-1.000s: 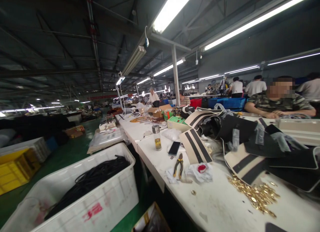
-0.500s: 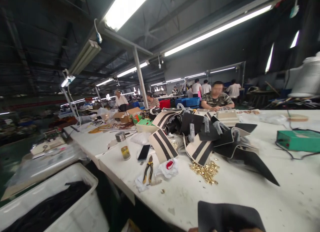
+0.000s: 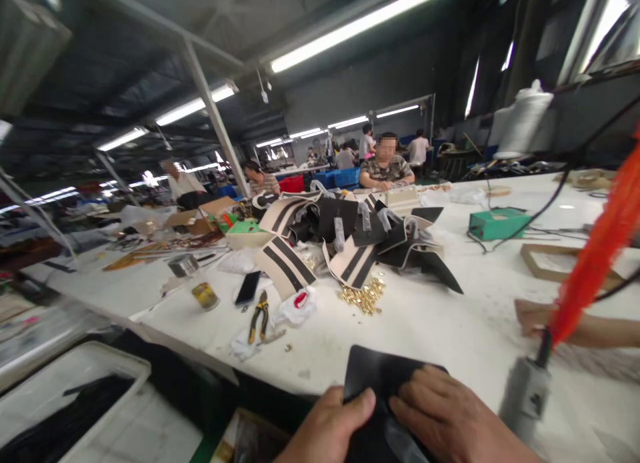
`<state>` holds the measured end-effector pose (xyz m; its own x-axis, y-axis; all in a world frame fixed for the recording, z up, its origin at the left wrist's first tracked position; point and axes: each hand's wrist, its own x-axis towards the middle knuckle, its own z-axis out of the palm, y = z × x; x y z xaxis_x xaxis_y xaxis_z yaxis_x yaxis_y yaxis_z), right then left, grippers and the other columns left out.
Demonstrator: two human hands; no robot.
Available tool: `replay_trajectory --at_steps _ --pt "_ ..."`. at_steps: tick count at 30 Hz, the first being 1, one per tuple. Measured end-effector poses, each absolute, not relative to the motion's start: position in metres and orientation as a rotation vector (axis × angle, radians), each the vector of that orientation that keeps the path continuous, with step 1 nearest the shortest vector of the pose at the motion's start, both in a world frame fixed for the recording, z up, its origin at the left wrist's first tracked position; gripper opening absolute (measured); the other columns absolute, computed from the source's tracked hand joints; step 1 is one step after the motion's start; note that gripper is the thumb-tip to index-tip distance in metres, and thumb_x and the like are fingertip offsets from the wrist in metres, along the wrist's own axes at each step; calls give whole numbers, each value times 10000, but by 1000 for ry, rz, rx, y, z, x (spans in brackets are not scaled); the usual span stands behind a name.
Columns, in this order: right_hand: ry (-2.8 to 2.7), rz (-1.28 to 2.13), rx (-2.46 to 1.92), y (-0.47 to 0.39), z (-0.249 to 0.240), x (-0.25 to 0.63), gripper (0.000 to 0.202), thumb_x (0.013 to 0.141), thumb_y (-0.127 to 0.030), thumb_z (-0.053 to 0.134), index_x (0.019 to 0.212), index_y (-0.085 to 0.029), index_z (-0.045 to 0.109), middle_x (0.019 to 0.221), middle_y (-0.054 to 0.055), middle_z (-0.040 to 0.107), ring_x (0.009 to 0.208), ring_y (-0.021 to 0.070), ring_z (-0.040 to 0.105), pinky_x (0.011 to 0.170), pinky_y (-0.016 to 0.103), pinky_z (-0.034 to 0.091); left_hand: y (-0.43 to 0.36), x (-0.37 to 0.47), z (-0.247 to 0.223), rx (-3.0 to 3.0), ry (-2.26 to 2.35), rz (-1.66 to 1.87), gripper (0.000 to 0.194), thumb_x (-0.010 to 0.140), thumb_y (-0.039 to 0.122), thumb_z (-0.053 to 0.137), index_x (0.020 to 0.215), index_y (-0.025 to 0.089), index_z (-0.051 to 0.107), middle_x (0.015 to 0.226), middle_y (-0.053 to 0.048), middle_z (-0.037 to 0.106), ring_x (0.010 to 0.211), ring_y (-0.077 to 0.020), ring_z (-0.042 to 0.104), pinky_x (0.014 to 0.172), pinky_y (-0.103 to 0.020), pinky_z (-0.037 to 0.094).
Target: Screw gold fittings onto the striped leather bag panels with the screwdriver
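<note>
A black sheet piece (image 3: 373,370) is held low at the table's near edge. My left hand (image 3: 333,423) grips its left edge, thumb on top. My right hand (image 3: 440,406) lies over its right part, fingers bent and pressed together against it. Beyond them, gold metal pieces (image 3: 364,295) lie in a small heap, beside black and cream striped pieces (image 3: 287,266). Yellow and black pliers (image 3: 259,320) rest to the left, near a phone (image 3: 248,288) and a white cloth (image 3: 296,308) with a red item.
Another person's arm (image 3: 585,326) rests on the table at right, behind a grey tool (image 3: 527,390) with a red coiled cord (image 3: 595,243). A green box (image 3: 497,223) stands farther back. A white bin (image 3: 143,376) is at lower left. Someone in camouflage (image 3: 386,166) sits opposite.
The view has swung right and down. Both my hands now show on the black piece, which has come farther into view. The grey tool, red cord and other person's arm have appeared at right.
</note>
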<state>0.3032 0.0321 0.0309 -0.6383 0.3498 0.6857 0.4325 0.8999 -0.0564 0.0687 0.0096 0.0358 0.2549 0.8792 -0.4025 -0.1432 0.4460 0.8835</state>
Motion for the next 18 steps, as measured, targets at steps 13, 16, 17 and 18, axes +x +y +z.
replay_trajectory --at_steps 13,16,17,18 --pt "-1876 8 -1097 1 -13 320 290 1032 -216 695 1305 -303 732 1208 91 720 1089 268 692 904 452 567 29 88 40 718 947 880 458 921 411 812 1250 94 787 1164 -179 837 1152 -375 780 1059 -479 589" --pt "-1614 85 -1242 -3 -20 314 416 998 -317 741 1409 -295 678 1379 129 642 1274 323 630 1054 541 541 33 87 41 681 906 884 448 936 388 801 1268 88 776 1182 -187 831 1177 -378 772 1066 -490 593" --pt "-1513 161 -1288 -4 -22 311 479 986 -361 752 1448 -284 650 1438 139 611 1320 336 608 1092 559 524 33 86 42 667 903 891 440 937 378 800 1270 91 774 1189 -185 830 1178 -374 773 1072 -490 592" --pt "-1406 279 -1329 -6 -23 307 544 975 -411 760 1482 -271 621 1467 145 600 1328 343 611 1100 560 525 34 85 42 651 902 903 437 938 368 800 1277 94 770 1195 -182 829 1179 -371 774 1080 -489 589"
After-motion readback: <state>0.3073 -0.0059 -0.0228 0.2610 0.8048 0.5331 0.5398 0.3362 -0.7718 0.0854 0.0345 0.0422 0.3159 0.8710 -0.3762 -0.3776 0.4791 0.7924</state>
